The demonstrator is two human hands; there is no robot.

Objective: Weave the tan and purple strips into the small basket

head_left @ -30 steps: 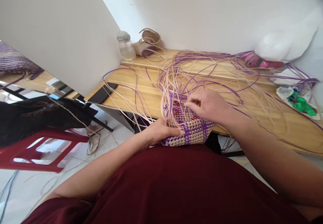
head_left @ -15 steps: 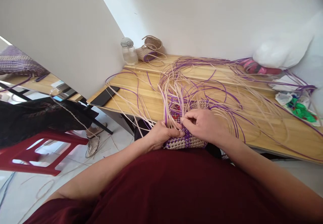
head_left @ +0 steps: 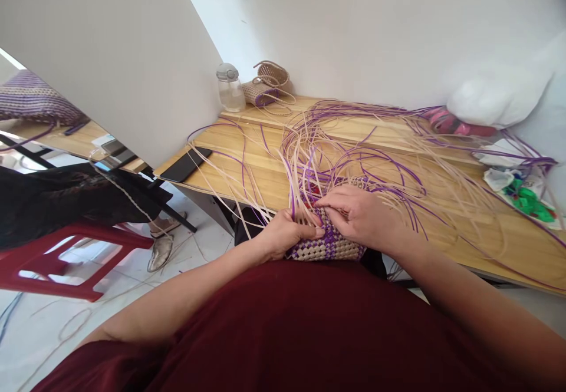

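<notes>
A half-woven basket of purple and cream strips rests against my lap at the table's front edge. My left hand grips its left side, thumb pressed on the weave. My right hand lies over the top of the basket and pinches a cream strip at the rim. Many long loose strips fan out from the basket over the wooden table.
A black phone lies at the table's left edge. A clear bottle and a small woven bag stand at the back. A white bundle, pink item and plastic wrappers sit at right. A red stool stands at left.
My right hand came down from the raised strips onto the basket rim and now pinches a strip there. The basket was drawn closer to my lap. My left hand kept its grip.
</notes>
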